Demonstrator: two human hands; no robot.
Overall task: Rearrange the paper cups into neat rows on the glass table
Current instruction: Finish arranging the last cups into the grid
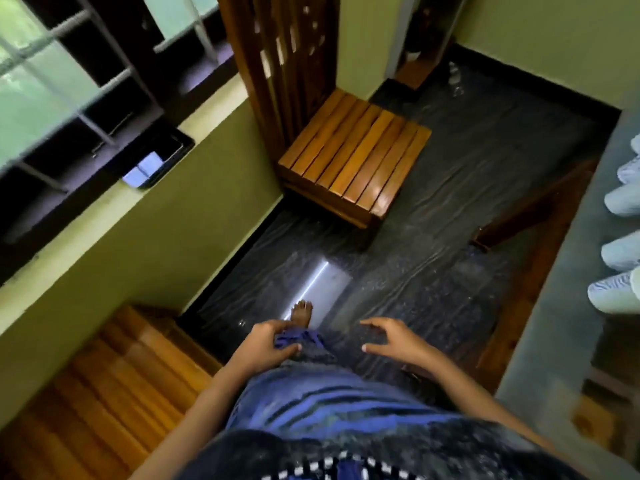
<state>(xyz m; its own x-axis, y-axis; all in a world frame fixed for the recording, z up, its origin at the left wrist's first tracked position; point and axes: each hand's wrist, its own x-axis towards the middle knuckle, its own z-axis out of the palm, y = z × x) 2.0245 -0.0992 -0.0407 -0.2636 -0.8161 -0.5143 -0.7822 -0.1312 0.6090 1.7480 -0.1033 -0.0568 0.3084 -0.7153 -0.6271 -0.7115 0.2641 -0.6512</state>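
Note:
Several white paper cups (620, 251) stand in a line along the right edge of the head view, on the grey glass table (554, 306). The picture is blurred, so I cannot tell how they are arranged. Both hands are low in front of my body, well to the left of the table. My left hand (266, 344) grips a fold of my blue striped cloth (311, 403) at the thigh. My right hand (391, 339) hovers over the floor with its fingers spread and holds nothing. My bare foot (302, 311) shows just beyond my left hand.
A slatted wooden seat with a tall carved back (353, 157) stands ahead against the wall. A dark phone (156, 161) lies on the window sill at the left. Wooden boards (104, 393) fill the lower left. The dark polished floor (433, 220) runs between seat and table.

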